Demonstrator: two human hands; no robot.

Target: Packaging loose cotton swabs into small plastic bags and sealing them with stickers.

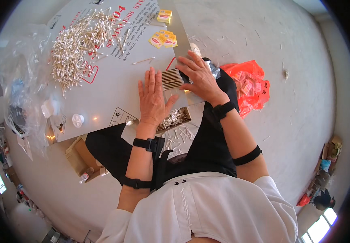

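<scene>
A flat row of cotton swabs (pixel 171 79) lies side by side near the table's edge, between my two hands. My left hand (pixel 152 99) rests flat at the row's left side, fingers stretched toward the far side and thumb out to the right. At the row's right end is my right hand (pixel 199 77), its fingers spread; what lies under its palm is hidden. A single cotton swab (pixel 144 60) lies apart, just beyond my left fingertips. A large heap of loose cotton swabs (pixel 75 50) covers the table's far left.
Yellow-and-white cards (pixel 163 39) and a small yellow stack (pixel 165 16) lie on the metal-topped table (pixel 114 87). A white round cap (pixel 77 120) and clear plastic bag (pixel 25 81) are at left. Below sits a box of swabs (pixel 175 119); a red bag (pixel 256 97) holds pink packs.
</scene>
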